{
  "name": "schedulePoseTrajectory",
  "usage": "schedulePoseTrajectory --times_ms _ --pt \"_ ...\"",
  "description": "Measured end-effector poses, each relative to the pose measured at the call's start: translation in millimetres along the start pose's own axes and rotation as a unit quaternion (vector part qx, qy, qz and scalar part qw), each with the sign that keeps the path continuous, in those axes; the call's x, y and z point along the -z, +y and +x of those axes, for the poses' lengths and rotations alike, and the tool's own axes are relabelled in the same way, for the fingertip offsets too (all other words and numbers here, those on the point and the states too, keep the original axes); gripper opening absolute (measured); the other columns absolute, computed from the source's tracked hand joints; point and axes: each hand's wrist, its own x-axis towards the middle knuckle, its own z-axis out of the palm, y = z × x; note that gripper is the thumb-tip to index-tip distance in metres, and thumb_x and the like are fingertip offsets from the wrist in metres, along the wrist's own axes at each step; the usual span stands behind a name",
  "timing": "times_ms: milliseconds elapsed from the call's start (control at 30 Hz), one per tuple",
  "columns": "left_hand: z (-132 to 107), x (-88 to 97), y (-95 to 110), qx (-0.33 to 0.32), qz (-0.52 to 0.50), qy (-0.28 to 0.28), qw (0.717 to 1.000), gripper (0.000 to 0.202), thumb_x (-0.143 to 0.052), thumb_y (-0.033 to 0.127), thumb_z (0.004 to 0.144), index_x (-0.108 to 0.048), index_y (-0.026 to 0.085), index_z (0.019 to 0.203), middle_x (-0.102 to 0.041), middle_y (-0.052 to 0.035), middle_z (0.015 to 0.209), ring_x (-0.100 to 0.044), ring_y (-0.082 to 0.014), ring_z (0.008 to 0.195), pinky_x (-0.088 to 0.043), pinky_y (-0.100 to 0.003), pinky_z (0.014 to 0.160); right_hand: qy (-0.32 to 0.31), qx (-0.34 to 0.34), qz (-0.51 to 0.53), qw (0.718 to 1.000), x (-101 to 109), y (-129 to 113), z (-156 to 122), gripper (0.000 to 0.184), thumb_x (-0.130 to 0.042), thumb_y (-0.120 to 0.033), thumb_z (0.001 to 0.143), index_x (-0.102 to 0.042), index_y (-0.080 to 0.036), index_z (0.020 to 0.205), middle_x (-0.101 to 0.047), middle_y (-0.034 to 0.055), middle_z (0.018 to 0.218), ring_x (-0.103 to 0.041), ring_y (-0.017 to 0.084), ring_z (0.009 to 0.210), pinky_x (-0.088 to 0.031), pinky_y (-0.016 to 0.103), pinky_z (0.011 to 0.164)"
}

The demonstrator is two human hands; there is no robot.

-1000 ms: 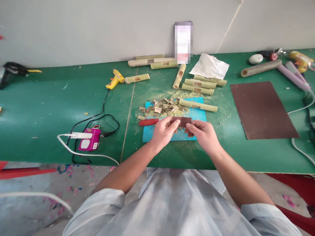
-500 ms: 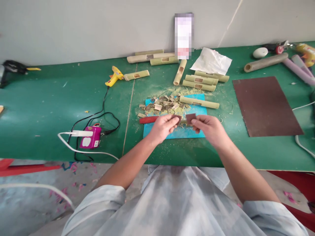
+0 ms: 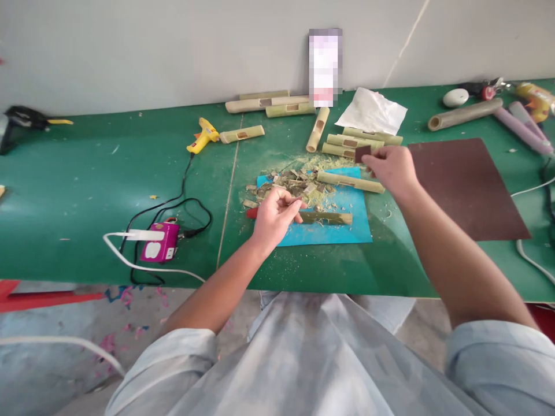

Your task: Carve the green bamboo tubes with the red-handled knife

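My right hand [image 3: 392, 167] pinches a small square of brown sandpaper [image 3: 362, 153] over the bamboo tubes to the right. Closed at the fingertips, my left hand [image 3: 277, 219] holds another sandpaper piece, seen almost edge-on, above the blue sheet [image 3: 329, 234]. Just under it lie a red handle [image 3: 251, 213], partly hidden by the hand, and a darker bamboo piece [image 3: 327, 218]. A pale bamboo tube [image 3: 351, 181] with a cut slot rests across the sheet's upper right. Bamboo chips [image 3: 295, 182] and shavings are heaped at the sheet's upper left.
Several slotted bamboo tubes [image 3: 290, 110] lie along the wall near a propped phone [image 3: 325, 69]. White paper [image 3: 373, 111] sits behind other tubes. A large sandpaper sheet [image 3: 468, 190] lies right; a yellow glue gun [image 3: 203, 136] and purple power block [image 3: 159, 242] with cords lie left.
My hands have moved apart. The right one went up and to the right with its sandpaper square; the left shifted slightly left. The darker bamboo piece is now uncovered.
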Motion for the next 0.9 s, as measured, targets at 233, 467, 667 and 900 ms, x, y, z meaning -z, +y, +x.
schedulePoseTrajectory --times_ms 233,467,667,900 --pt "-2 4.0 -7 -0.030 0.054 0.017 0.998 0.030 -0.072 0.033 0.079 -0.046 0.020 0.072 -0.059 0.0026 0.071 -0.055 -0.0076 0.057 -0.045 -0.023 0.056 0.052 -0.087 0.034 0.994 14 22 80 0.019 -0.066 -0.032 0.088 -0.059 -0.017 0.080 -0.056 0.0050 0.071 -0.050 0.015 0.072 -0.041 0.037 0.070" --pt "-7 15.2 -13 -0.018 0.112 0.038 0.993 0.028 -0.081 0.026 0.068 -0.054 0.019 0.074 -0.052 0.0058 0.066 -0.043 -0.0071 0.054 -0.036 -0.021 0.052 0.210 0.089 -0.016 0.973 5 21 55 0.025 -0.062 -0.044 0.093 -0.058 -0.024 0.108 -0.061 0.0123 0.118 -0.053 0.016 0.082 -0.048 0.040 0.082" --pt "-13 31.6 -26 -0.032 0.166 0.014 0.985 0.022 -0.079 0.029 0.074 -0.066 0.018 0.088 -0.071 -0.0043 0.093 -0.066 -0.0149 0.079 -0.053 -0.027 0.071 -0.049 0.351 -0.142 0.924 -23 -6 -50 0.024 -0.057 -0.039 0.093 -0.069 -0.019 0.099 -0.070 0.0111 0.104 -0.063 0.025 0.097 -0.048 0.040 0.085" --pt "-23 34.7 -24 -0.069 0.200 0.002 0.977 0.017 -0.077 0.027 0.079 -0.076 0.020 0.095 -0.076 -0.0080 0.106 -0.071 -0.0166 0.088 -0.059 -0.028 0.076 -0.184 0.329 -0.358 0.854 -31 -2 -89 0.027 -0.066 -0.038 0.088 -0.070 -0.015 0.101 -0.067 0.0147 0.105 -0.056 0.028 0.097 -0.039 0.038 0.081"
